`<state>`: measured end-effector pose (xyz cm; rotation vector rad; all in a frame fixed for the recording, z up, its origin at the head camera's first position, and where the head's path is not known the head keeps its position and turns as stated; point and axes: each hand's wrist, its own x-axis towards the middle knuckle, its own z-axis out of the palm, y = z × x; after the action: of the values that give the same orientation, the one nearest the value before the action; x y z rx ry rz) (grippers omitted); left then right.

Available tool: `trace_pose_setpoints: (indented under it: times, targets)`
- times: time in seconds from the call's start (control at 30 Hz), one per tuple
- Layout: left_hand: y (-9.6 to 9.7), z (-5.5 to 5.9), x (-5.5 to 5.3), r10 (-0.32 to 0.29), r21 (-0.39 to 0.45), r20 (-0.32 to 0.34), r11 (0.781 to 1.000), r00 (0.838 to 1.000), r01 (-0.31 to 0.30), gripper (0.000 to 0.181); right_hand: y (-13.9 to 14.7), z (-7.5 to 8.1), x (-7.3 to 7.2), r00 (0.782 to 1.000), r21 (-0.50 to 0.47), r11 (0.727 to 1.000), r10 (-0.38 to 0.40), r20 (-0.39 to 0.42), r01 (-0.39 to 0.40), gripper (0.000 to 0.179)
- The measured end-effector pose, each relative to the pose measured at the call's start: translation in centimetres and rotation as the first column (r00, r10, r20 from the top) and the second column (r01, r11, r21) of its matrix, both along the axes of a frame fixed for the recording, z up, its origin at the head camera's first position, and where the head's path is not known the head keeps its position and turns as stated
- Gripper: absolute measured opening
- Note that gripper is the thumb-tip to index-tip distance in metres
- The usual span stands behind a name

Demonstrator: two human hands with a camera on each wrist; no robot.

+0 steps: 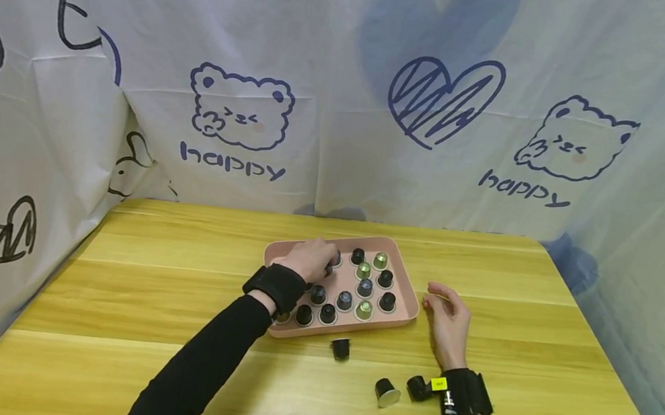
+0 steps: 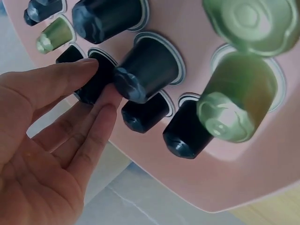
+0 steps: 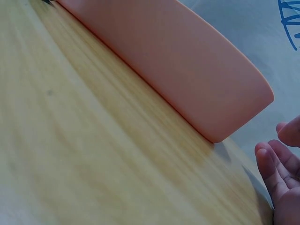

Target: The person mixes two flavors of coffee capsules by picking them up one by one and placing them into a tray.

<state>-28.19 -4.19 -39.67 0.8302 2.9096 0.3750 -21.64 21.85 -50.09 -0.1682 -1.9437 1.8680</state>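
A pink tray point(image 1: 404, 269) holds several coffee capsules in black, dark blue and green, mostly standing with the rim down. My left hand point(image 1: 310, 259) reaches into the tray's far left part. In the left wrist view its thumb and fingers pinch a black capsule point(image 2: 96, 77), partly hidden by the fingers, among other capsules. A green capsule point(image 2: 239, 96) stands nearer that camera. Just right of the tray, my right hand point(image 1: 449, 321) rests by the table with loosely bent fingers and nothing in it. In the right wrist view, its fingers point(image 3: 267, 164) are apart from the tray's wall.
Outside the tray, in front of it, a black capsule point(image 1: 340, 349) lies on the wooden table point(image 1: 114, 320). Two more, a tilted capsule point(image 1: 384, 391) and a black capsule point(image 1: 418, 388), lie near the right wrist. A printed cloth point(image 1: 334, 187) hangs behind the table.
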Motion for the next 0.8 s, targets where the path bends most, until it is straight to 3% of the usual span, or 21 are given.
trace_pose_setpoints:
  times: [0.1, 0.23, 0.33, 0.4, 0.47, 0.6, 0.7, 0.8]
  targets:
    - [0.0, -0.3, -0.1, 0.007, -0.015, -0.002, 1.000, 1.000, -0.007, 0.028, 0.0, 0.0, 0.0, 1.000, 0.011, 1.000, -0.006, 0.001, 0.006, 0.023]
    - [-0.4, 0.2, 0.4, 0.031, -0.006, -0.005, 1.000, 1.000, -0.031, 0.013, -0.1, 0.0, 0.0, 1.000, 0.011, 1.000, -0.005, 0.000, 0.005, 0.023]
    - [-1.3, 0.8, 1.4, 0.066, 0.118, -0.039, 0.991, 0.997, -0.061, 0.020, 0.0, -0.1, 0.0, 1.000, 0.007, 1.000, -0.004, 0.003, 0.004, 0.023]
    - [-2.4, 1.2, 2.3, 0.102, 0.261, -0.056, 0.962, 0.993, -0.084, 0.026, 0.0, -0.1, 0.0, 1.000, 0.004, 1.000, -0.004, 0.004, 0.004, 0.023]
    - [-3.7, 1.1, 3.3, 0.146, 0.408, -0.051, 0.906, 0.988, -0.113, 0.030, 0.0, -0.1, 0.0, 1.000, 0.002, 1.000, -0.004, 0.005, 0.004, 0.022]
    - [-6.8, -0.2, 5.0, 0.231, 0.639, 0.061, 0.738, 0.971, -0.216, 0.034, -0.1, 0.0, 0.1, 1.000, 0.008, 1.000, -0.002, 0.012, 0.002, 0.022]
    - [-8.8, -1.8, 6.1, 0.268, 0.717, 0.207, 0.613, 0.941, -0.333, 0.038, -0.2, 0.1, 0.1, 1.000, 0.011, 1.000, 0.000, 0.015, -0.001, 0.023]
    - [-10.1, -3.3, 7.0, 0.277, 0.728, 0.353, 0.518, 0.894, -0.448, 0.041, -0.2, 0.1, 0.2, 1.000, 0.011, 1.000, 0.002, 0.011, -0.002, 0.023]
